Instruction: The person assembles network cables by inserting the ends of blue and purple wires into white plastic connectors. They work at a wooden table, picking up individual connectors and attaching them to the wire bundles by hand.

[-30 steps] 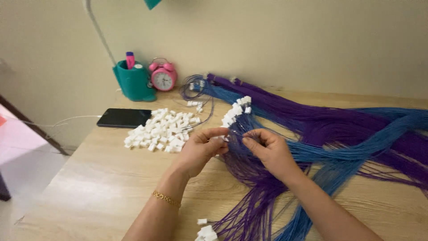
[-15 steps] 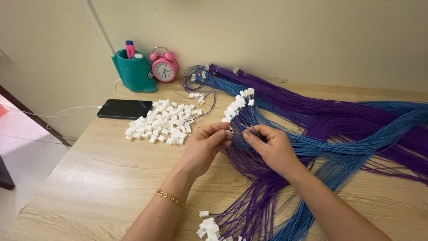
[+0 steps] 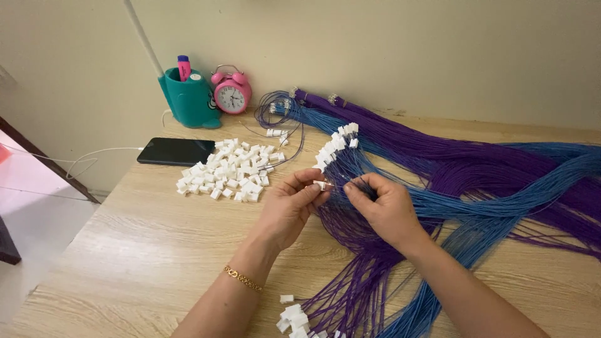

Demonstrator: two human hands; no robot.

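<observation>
Two hands meet above the desk (image 3: 113, 263): the left hand (image 3: 289, 206) pinches a small white connector (image 3: 320, 184), the right hand (image 3: 385, 206) pinches thin wire (image 3: 350, 186) beside it. Keeping the connector steady and the wire straight should help seating.

A black phone (image 3: 176, 151) is lying flat on the counter (image 3: 113, 250) in the left-centre of the frame, its rectangular screen showing dark. Above it, in the upper left-centre, a pink alarm clock (image 3: 232, 91) is standing by the wall, its round white dial facing outward.
</observation>
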